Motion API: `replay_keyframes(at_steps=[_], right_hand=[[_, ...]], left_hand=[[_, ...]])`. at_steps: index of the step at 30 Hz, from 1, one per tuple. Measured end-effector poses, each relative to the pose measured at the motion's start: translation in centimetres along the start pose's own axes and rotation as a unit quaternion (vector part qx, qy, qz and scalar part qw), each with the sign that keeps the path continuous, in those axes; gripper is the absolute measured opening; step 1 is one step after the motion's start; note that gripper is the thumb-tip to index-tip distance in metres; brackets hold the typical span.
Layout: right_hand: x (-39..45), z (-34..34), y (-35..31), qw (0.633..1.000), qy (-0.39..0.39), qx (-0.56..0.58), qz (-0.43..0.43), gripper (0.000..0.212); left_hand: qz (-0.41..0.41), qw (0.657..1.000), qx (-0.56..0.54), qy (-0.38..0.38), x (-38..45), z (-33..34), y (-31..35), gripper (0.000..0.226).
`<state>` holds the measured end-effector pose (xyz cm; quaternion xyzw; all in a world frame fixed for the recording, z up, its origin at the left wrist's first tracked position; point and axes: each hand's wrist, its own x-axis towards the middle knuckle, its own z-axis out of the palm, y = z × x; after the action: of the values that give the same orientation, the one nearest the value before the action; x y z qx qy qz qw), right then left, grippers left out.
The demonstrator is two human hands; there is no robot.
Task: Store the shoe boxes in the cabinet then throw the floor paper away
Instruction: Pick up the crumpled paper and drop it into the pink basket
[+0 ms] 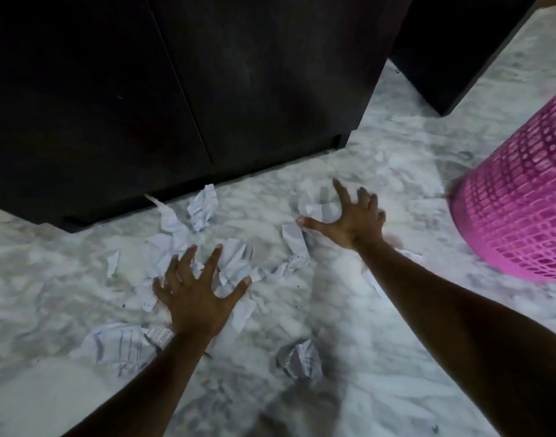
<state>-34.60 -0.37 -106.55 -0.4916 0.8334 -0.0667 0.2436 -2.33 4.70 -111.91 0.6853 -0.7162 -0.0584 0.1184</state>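
Crumpled white paper scraps [232, 263] lie scattered on the grey marbled floor [380, 326] before the closed dark wooden cabinet [175, 89]. Left hand [194, 298] and right hand [352, 220] reach over the scraps, fingers [213, 260] spread apart, gripping nothing. Pink perforated plastic basket [522, 197] stands right.

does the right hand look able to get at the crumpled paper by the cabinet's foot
Probably yes. The right hand is spread open above other scraps, and only bare marble floor lies between it and the crumpled paper. The left hand looks about as close, though.
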Motion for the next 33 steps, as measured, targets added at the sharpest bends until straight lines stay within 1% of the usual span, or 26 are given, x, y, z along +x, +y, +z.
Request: replay_keyframes(at_steps=[2,4,6,7,8,9,11,12,14,15,17,20,23,26,29,31,33], right_hand=[[-0.9,1.7,-2.6,0.999,-0.012,0.013,-0.044,0.128],[-1.9,3.5,-4.3,0.996,-0.018,0.006,-0.088,0.124],[-2.7,5.9,-5.2,0.987,-0.029,-0.059,-0.146,0.119],[-3.1,7.3,-5.3,0.979,-0.023,-0.098,-0.18,0.111],[-3.6,8.4,-5.2,0.97,-0.001,-0.121,-0.21,0.101],[-4.0,9.1,-5.0,0.963,0.038,-0.12,-0.237,0.088],[-4.5,9.8,-4.8,0.948,0.127,-0.077,-0.283,0.06],[-4.7,9.9,-4.7,0.941,0.153,-0.061,-0.296,0.05],[-5.2,9.9,-4.9,0.932,0.166,-0.056,-0.317,0.039],[-5.4,9.9,-5.0,0.932,0.163,-0.055,-0.32,0.034],[-5.8,9.9,-5.1,0.939,0.145,-0.047,-0.309,0.027],[-6.2,9.6,-5.1,0.954,0.122,-0.014,-0.274,0.028],[-6.7,9.0,-4.9,0.957,0.133,0.049,-0.251,0.04],[-7.4,7.9,-4.9,0.964,0.118,0.128,-0.202,0.047],[-8.1,5.9,-5.1,0.959,0.128,0.206,-0.146,0.036],[-8.7,3.9,-5.1,0.948,0.143,0.259,-0.122,0.03],[-9.3,1.6,-4.9,0.932,0.169,0.301,-0.107,0.018]], left_hand=[[0.023,0.999,0.012,0.041,-0.2,0.5,-0.3,0.079],[0.029,0.998,0.017,0.046,-0.3,0.4,-0.1,0.071],[0.035,0.998,0.016,0.041,-0.4,0.4,0.0,0.062],[0.043,0.998,0.007,0.038,-0.5,0.4,0.0,0.058],[0.053,0.998,-0.003,0.037,-0.5,0.4,-0.1,0.054],[0.064,0.997,-0.012,0.037,-0.5,0.5,-0.3,0.051],[0.081,0.995,-0.039,0.033,-0.6,0.7,-0.5,0.049],[0.085,0.994,-0.058,0.029,-0.6,0.8,-0.6,0.049],[0.081,0.993,-0.081,0.026,-0.7,0.6,-0.4,0.045],[0.077,0.993,-0.083,0.025,-0.7,0.6,-0.3,0.039],[0.066,0.994,-0.089,0.024,-0.6,0.5,-0.1,0.024],[0.053,0.991,-0.121,0.025,-0.1,0.0,0.3,0.028],[0.036,0.987,-0.151,0.032,0.1,-0.9,1.1,0.025],[0.029,0.983,-0.176,0.039,0.1,-2.2,2.3,0.018],[0.055,0.976,-0.204,0.055,0.8,-4.2,4.0,0.006],[0.079,0.971,-0.217,0.066,1.6,-5.8,5.4,0.009],[0.1,0.966,-0.225,0.077,2.4,-7.5,7.0,0.011]])
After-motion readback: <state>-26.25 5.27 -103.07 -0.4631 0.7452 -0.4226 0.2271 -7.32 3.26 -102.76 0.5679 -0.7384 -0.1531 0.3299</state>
